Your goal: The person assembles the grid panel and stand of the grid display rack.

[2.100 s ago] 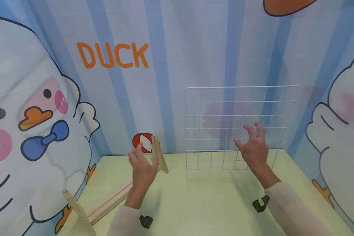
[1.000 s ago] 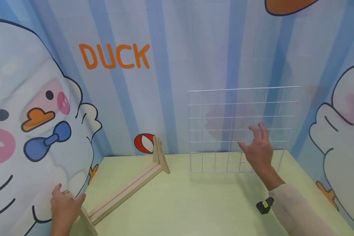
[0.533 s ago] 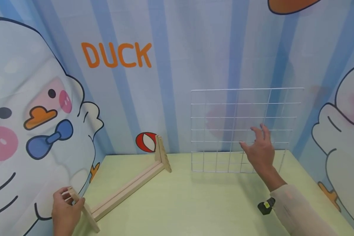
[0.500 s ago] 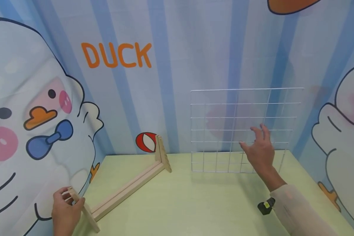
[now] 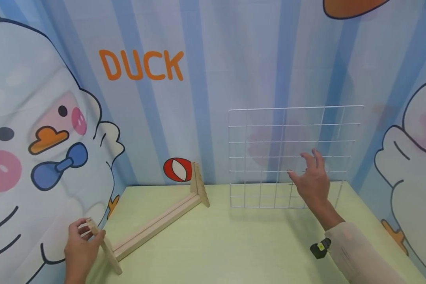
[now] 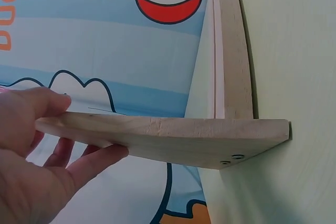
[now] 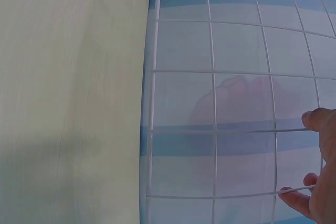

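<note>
A wooden stand [image 5: 156, 228] lies slantwise on the left of the table, with a grooved crossbar between two upright end boards. My left hand [image 5: 81, 250] grips the upper part of its near end board [image 6: 163, 135], thumb on one face and fingers on the other. Two screw heads [image 6: 238, 157] show low on that board. Toward the back right, a white wire grid panel [image 5: 283, 125] stands upright on the table. My right hand [image 5: 312, 183] holds it by the lower right wires; in the right wrist view the thumb and a fingertip meet separate wires.
The pale yellow table [image 5: 213, 248] ends at a blue-striped curtain [image 5: 220, 59] printed with ducks and a ball [image 5: 177, 169]. The stand's far end board [image 5: 200, 185] rises near the table's back edge, left of the grid.
My left hand has moved from near the far end board to the near one and taken hold of it. The stand has shifted slightly right and back. My right hand stays on the grid.
</note>
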Available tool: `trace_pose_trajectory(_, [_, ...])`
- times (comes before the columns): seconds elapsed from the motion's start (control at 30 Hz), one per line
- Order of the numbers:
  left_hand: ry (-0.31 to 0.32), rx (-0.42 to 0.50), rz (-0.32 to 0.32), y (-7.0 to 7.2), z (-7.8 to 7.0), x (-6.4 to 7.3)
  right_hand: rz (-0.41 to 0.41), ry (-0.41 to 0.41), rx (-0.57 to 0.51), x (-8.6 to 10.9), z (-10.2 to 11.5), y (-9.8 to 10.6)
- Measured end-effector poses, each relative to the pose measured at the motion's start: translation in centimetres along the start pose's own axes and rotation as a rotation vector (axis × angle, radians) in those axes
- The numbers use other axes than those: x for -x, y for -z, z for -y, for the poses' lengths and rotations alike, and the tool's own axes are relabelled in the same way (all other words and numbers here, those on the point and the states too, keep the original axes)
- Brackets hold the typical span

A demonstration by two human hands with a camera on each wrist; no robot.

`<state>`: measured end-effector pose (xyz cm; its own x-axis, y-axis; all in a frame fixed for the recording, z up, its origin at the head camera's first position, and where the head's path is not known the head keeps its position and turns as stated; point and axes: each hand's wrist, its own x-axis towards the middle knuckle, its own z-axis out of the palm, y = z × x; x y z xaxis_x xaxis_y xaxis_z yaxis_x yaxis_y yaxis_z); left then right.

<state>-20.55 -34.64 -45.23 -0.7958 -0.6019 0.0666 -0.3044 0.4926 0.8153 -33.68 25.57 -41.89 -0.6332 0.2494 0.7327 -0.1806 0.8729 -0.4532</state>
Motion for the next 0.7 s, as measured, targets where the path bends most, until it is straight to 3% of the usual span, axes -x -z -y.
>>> trace_pose_trajectory(0.2, [-0.021,-0.029,0.026,0.2,-0.5,-0.3,-0.003,0.004,0.0,0.0,0.1,-0.2])
trace_pose_trajectory(0.5, [0.006,-0.073,0.113,0.3,-1.9,-1.4,0.014,-0.015,0.007,0.1,0.5,-0.2])
trace_pose_trajectory(0.7, [-0.024,-0.049,0.158,0.0,-2.0,-1.6,0.018,-0.021,0.01,0.4,0.6,-0.3])
